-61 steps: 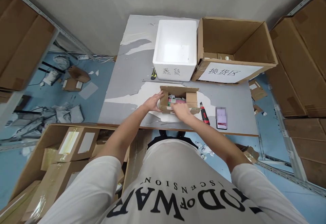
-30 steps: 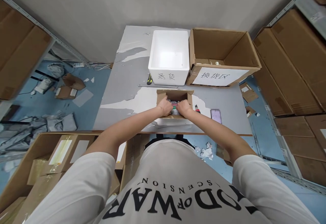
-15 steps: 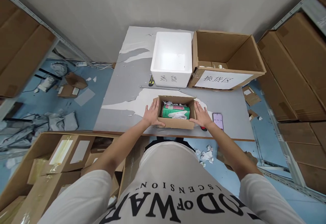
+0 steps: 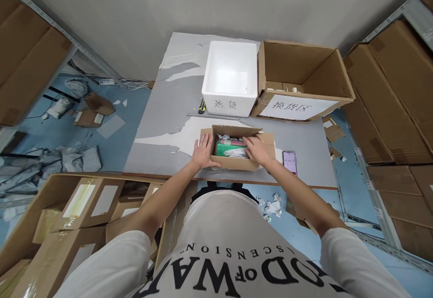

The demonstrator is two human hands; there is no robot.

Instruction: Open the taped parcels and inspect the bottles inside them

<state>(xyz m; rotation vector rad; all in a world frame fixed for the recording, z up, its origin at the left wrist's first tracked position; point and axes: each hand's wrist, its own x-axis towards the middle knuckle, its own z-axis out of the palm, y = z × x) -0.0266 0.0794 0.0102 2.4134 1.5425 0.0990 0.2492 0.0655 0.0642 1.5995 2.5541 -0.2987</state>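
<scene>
A small opened cardboard box point(image 4: 233, 164) sits near the table's front edge. Inside lies a green and pink package point(image 4: 225, 148) with crumpled paper around it. My left hand point(image 4: 203, 151) rests flat with spread fingers along the box's left side and its folded-out flap. Over the right wall reaches my right hand point(image 4: 257, 150), its extended fingertips at the right end of the package; part of them is hidden inside. The box's right flap point(image 4: 269, 140) sticks out beneath that hand.
Behind the box stand a white foam box point(image 4: 230, 104) and a large labelled carton point(image 4: 301, 108). A phone point(image 4: 289, 162) lies to the right, a yellow-black cutter point(image 4: 202, 106) at the back. Below left is a big carton point(image 4: 54, 178) of packed boxes.
My right hand has moved left from the box's outer right side to inside its opening. Its right flap now shows spread outward. My left hand stays at the left side.
</scene>
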